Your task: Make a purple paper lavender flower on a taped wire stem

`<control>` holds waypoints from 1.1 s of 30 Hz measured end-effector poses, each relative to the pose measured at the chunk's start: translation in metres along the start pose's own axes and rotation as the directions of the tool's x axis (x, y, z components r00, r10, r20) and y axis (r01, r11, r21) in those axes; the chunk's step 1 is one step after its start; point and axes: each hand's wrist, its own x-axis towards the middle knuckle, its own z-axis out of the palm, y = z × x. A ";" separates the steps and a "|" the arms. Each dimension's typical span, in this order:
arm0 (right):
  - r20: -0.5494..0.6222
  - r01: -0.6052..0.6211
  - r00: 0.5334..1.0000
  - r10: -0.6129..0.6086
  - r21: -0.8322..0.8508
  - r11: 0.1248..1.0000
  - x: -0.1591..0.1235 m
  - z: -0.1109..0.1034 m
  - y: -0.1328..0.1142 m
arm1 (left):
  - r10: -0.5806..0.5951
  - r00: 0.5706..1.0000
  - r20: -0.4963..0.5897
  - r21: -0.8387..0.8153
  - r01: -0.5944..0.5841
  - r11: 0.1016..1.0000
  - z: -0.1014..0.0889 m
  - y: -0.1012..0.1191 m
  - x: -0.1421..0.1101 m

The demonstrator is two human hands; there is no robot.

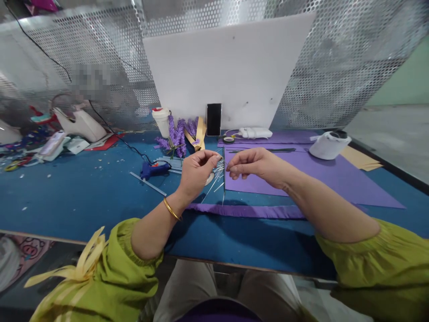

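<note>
My left hand (197,172) is closed in a pinch, with what looks like a thin wire at its fingertips. Close beside it, my right hand (251,164) also has thumb and forefinger pressed together; whatever is between them is too small to make out. Both hands are held above the table, fingertips a short way apart. Below them lie several short silvery wires (218,172), and a dark thin stem stands out along the edge of a purple sheet (268,174). Nearer to me, a long gathered purple strip (248,211) stretches across the blue table.
A blue glue gun (154,170) and clear glue sticks (147,183) are left of my hands. Behind stand purple flower sprigs (177,134), a white cup (161,120) and a phone (213,119). Dark stems (278,150) and a white roll (328,145) lie right.
</note>
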 end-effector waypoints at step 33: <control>-0.311 0.083 0.888 -0.340 -0.618 0.782 -0.010 0.034 0.002 | -0.072 0.997 -0.012 -0.001 0.072 0.997 0.002 0.011 -0.001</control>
